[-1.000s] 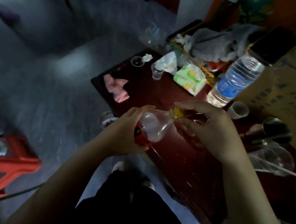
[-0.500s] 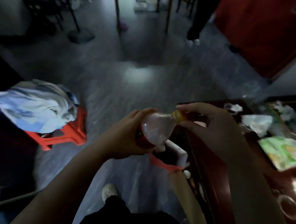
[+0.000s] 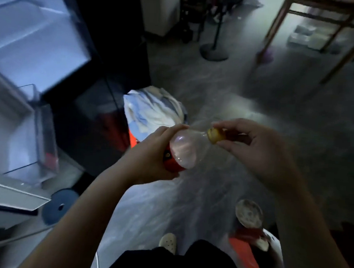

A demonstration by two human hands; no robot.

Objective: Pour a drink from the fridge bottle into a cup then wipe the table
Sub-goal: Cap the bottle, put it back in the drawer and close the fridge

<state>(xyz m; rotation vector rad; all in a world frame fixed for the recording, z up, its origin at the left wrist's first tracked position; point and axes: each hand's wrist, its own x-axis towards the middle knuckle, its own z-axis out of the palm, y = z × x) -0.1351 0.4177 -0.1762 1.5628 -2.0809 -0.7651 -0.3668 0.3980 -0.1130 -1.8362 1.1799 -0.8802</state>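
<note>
Between the two hands, over the grey floor [image 3: 246, 100], the clear bottle [image 3: 183, 153] is held tilted, with its neck up and to the right. The left hand [image 3: 150, 155] grips the bottle around its red label [image 3: 170, 165]. The right hand [image 3: 254, 144] pinches the yellow cap [image 3: 215, 135] at the bottle's neck with curled fingers. Just behind the bottle is a white and blue cloth bundle [image 3: 152, 111]. Far left of the bottle stands the open fridge [image 3: 32, 52].

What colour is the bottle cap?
Yellow; the cap shows best in the head view.
</note>
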